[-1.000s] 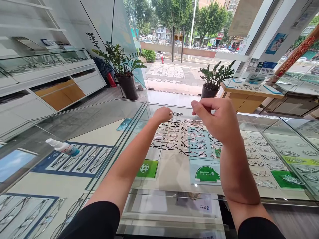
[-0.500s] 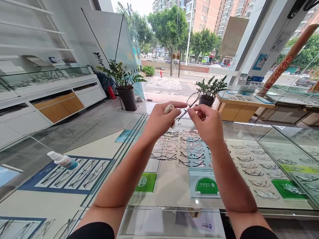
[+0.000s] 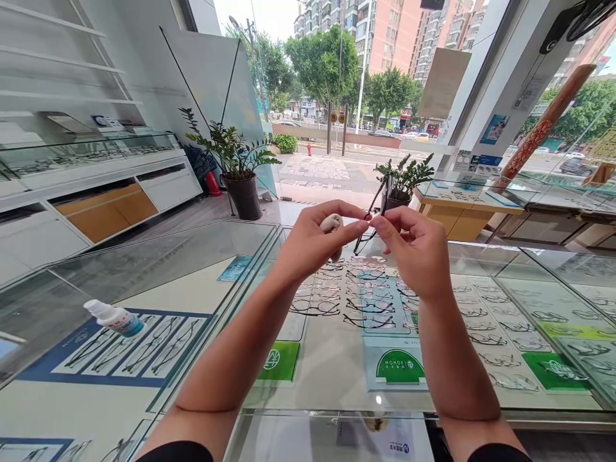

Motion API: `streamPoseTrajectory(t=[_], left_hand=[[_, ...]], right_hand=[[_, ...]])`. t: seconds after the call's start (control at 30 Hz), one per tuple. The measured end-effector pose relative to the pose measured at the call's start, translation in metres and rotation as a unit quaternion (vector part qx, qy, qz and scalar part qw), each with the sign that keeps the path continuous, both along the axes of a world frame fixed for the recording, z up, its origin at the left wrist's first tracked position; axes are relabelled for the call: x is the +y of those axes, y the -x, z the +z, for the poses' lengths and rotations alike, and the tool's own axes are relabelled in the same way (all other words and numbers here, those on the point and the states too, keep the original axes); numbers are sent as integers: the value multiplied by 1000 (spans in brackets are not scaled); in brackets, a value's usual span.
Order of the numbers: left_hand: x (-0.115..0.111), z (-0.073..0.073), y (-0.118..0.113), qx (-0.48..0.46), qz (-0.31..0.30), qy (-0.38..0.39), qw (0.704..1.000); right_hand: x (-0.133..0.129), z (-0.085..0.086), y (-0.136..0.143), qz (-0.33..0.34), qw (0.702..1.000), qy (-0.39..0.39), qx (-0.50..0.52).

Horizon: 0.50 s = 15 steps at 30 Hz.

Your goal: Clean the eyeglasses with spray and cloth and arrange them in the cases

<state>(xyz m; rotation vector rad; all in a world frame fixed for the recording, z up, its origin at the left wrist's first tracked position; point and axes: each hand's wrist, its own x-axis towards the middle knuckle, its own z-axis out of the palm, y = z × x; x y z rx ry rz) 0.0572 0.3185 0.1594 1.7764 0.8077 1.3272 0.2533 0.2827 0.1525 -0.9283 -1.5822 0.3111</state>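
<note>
Dark-framed eyeglasses (image 3: pixel 364 239) are held up between my two hands, above the glass display case. My left hand (image 3: pixel 323 234) has a pale cloth (image 3: pixel 332 223) tucked in its curled fingers, while its thumb and index fingertip pinch the frame. On the other side, my right hand (image 3: pixel 414 247) grips the glasses with thumb and fingers closed. The two hands' fingertips nearly meet. Part of the frame is hidden behind the fingers.
Beneath my arms, the glass case (image 3: pixel 332 385) holds rows of eyeglasses (image 3: pixel 369 305). A white spray bottle (image 3: pixel 115 319) lies on the glass at left. Potted plants (image 3: pixel 243 186) stand beyond the counter.
The glasses have turned in my fingers and now stand more upright. Both hands have shifted slightly right and down in view, with the cloth still in my left hand.
</note>
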Motion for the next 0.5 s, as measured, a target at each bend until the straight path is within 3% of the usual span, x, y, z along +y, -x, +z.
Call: streamPoseTrajectory(t=[0.2,0.5], left_hand=[[1,-2,-1,6,-15,-9,1000],[3,-5,-5,-3,-1,-41,999]], right_hand=[[-3,2,-1,26,1000,-7,-11],[-4,4,-3,1,999,-22,-37]])
